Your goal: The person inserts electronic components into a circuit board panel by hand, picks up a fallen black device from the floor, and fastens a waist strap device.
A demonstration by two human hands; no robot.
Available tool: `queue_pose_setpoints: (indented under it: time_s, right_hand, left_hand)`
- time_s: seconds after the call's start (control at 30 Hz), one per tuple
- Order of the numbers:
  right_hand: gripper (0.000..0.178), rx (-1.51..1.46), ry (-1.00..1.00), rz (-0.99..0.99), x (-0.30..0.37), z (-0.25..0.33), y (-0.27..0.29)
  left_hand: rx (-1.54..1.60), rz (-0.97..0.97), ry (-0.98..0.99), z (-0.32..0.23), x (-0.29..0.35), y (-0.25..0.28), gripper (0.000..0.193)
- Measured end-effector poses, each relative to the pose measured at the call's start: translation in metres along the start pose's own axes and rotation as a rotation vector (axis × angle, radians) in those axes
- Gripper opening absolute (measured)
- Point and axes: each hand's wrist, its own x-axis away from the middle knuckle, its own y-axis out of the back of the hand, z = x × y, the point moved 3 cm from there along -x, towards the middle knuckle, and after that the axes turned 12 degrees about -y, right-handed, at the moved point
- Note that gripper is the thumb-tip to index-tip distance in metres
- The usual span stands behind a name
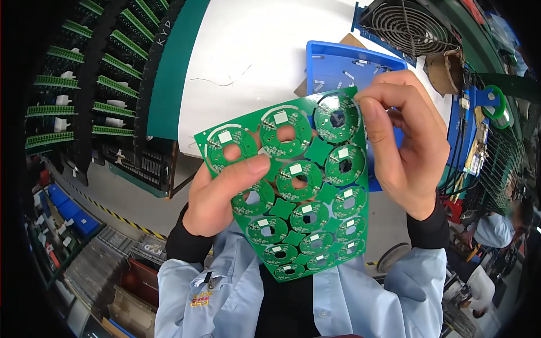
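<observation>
Left hand (216,198) clasps board (318,151), right hand (407,146) pinched alongside.

White tabletop (242,39) — blue bin (332,66)

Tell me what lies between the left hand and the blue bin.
In the head view, the green circuit board panel, held by the left hand, spans that stretch and hides part of the blue bin.

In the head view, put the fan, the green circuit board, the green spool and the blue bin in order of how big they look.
1. Green circuit board, nearest the camera
2. Blue bin, partly hidden behind the board
3. Fan
4. Green spool
</observation>
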Motion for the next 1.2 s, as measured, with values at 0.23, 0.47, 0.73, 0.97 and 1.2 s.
queue_pose_setpoints:
  time_s: [0.23,0.47,0.73,0.97,1.2]
  right_hand:
    - [0.008,0.009,-0.023,-0.016,0.006,0.001,-0.001]
    - [0.008,0.019,-0.011,-0.022,0.007,0.002,0.001]
    - [0.007,0.096,0.082,-0.079,0.008,0.002,-0.001]
    - [0.009,0.190,0.311,-0.175,0.008,0.000,-0.002]
    - [0.014,0.247,0.221,-0.101,0.010,0.005,-0.001]
  left_hand:
    - [0.035,0.048,-0.002,0.002,0.004,-0.001,0.047]
    - [0.046,0.009,-0.006,0.002,0.005,-0.002,0.048]
    - [0.216,0.139,-0.004,0.004,0.006,0.003,0.045]
    - [0.203,0.191,0.000,0.002,0.007,-0.003,0.044]
    - [0.010,0.053,0.001,0.001,0.008,-0.007,0.049]
